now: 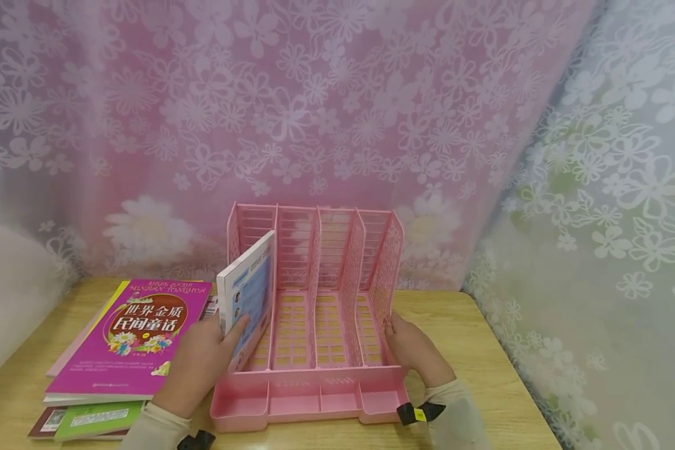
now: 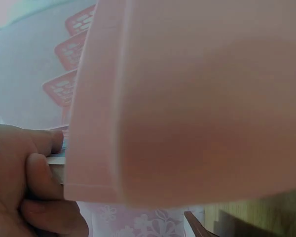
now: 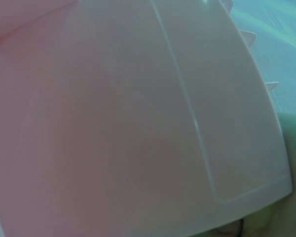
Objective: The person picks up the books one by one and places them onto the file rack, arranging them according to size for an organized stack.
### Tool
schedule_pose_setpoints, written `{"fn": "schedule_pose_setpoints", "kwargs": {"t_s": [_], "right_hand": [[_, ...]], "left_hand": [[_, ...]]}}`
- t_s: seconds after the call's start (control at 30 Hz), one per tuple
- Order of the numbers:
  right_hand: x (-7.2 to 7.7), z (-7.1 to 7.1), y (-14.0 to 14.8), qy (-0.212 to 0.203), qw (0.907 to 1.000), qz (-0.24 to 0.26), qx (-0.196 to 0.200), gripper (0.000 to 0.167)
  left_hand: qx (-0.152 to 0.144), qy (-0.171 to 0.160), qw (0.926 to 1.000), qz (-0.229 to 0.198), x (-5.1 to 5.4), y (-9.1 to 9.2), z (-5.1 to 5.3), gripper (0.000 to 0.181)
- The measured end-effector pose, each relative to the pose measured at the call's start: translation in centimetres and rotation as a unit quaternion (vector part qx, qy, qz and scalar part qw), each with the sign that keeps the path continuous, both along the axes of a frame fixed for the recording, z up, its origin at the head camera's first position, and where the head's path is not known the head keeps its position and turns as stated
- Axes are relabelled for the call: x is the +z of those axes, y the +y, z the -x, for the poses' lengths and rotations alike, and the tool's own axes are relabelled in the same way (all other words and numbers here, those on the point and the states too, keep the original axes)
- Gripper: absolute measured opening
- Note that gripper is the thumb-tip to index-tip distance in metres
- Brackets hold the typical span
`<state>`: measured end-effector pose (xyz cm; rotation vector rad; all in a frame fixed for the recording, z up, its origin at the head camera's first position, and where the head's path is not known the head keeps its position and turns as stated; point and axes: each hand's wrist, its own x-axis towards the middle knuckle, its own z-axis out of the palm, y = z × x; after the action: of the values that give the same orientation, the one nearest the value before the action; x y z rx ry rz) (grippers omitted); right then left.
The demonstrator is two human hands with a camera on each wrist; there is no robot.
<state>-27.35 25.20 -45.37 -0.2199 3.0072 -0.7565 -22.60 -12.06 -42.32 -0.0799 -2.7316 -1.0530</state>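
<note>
A pink plastic desk file rack point(image 1: 309, 394) stands upright on the table, with tall slots behind a low divided front tray. My left hand point(image 1: 202, 356) pinches a thick book point(image 1: 253, 290) with a blue and white cover, thumb on the cover facing right. The book stands on edge, tilted, in the leftmost slot. My right hand point(image 1: 413, 350) holds the rack's right side panel near the front; in the right wrist view, the rack's pink front point(image 3: 113, 123) hides most of that hand. The left wrist view shows the book's edge point(image 2: 57, 170) between my left fingers.
To the left lies a pile of books, a purple book point(image 1: 107, 369) on top and a green one point(image 1: 95, 420) lower down. The wooden table point(image 1: 467, 331) meets a flowered curtain point(image 1: 315, 125) at the back and another point(image 1: 613, 250) at the right.
</note>
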Motion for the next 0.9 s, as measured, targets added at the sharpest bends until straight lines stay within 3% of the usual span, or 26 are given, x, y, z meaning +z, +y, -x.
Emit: {"fn": "schedule_pose_setpoints", "kwargs": {"t_s": [0.17,0.43,0.77,0.9], "right_hand": [[0.0,0.1,-0.1,-0.005,1.0,0.003,-0.003,0.045],[0.2,0.0,-0.1,-0.006,0.9999,-0.009,-0.002,0.047],[0.0,0.0,-0.1,0.011,0.9997,-0.02,0.004,0.044],[0.0,-0.1,-0.1,0.008,0.9997,-0.024,0.003,0.042]], "left_hand": [[-0.002,-0.003,1.0,0.002,-0.2,-0.2,0.1,0.057],[-0.017,-0.029,0.9993,-0.019,0.5,-1.0,0.1,0.06],[0.019,-0.039,0.999,0.012,1.4,-2.4,-0.1,0.054],[0.027,-0.044,0.9985,-0.018,2.0,-2.8,-0.4,0.054]]}}
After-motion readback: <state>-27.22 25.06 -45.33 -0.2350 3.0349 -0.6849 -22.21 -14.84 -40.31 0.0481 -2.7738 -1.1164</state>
